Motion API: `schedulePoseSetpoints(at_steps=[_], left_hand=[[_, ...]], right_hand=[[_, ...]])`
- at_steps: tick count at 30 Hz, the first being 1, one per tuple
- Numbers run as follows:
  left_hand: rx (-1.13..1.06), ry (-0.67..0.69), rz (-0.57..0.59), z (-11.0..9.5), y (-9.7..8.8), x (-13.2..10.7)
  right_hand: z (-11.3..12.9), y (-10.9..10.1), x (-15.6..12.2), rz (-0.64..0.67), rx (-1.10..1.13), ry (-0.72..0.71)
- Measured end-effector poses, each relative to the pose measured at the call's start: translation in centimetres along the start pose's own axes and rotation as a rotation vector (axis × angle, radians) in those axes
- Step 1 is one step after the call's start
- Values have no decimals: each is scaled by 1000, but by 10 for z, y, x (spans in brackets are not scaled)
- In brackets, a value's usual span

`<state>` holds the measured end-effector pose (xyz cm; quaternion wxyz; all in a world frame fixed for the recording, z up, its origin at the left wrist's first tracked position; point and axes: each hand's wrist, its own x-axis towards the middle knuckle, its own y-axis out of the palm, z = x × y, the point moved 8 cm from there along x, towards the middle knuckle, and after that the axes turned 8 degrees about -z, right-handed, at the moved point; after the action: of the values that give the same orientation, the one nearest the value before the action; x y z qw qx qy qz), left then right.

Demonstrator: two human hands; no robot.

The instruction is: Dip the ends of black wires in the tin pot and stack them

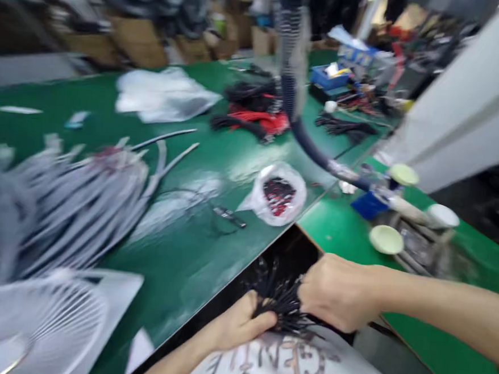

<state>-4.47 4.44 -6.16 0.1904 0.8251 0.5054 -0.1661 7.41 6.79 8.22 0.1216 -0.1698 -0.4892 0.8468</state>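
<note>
Green table [193, 263]; both hands [292, 309] grip black wire bundle [281, 306].

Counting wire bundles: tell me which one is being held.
The thin black wire bundle, gripped between left hand and right hand; the grey cable bundle and red-and-black wire pile lie untouched.

Lower centre: left hand [240, 325] and right hand [338, 293] both grip a black wire bundle [281, 309] beside green table [193, 263].

black wire bundle [281, 306], ends splayed, held low near table edge.
</note>
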Motion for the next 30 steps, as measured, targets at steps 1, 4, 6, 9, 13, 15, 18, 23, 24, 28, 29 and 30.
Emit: schedulePoseSetpoints(at_steps=[1,4,6,9,13,15,18,23,24,28,29,30], left_hand=[[3,69,116,-2,5,-1],[-70,140,-20,3,-15,4],[-145,108,-124,11,-24,6],[-231,114,-118,9,-18,11],[-220,132,-136,5,-19,17],[-203,145,-149,6,-22,17],[-179,142,-124,5,-21,18],[-81,173,-23,-3,-8,23],[-56,185,-6,-4,-6,24],[15,228,51,-8,3,26],[22,234,61,-9,4,25],[21,236,67,-10,6,25]], right_hand=[[-7,-12,-5,-55,41,6],[-60,-67,-9,-342,149,184],[-98,-91,5,-458,75,291],[-146,-97,47,-521,-259,412],[-178,-67,87,-391,-549,476],[-169,-64,84,-460,-518,409],[-135,-61,66,-518,-176,213],[-89,-46,48,-346,256,84],[-88,-43,48,-312,285,111],[-90,-26,51,-183,386,212],[-90,-21,52,-156,414,224],[-88,-17,53,-141,436,229]])
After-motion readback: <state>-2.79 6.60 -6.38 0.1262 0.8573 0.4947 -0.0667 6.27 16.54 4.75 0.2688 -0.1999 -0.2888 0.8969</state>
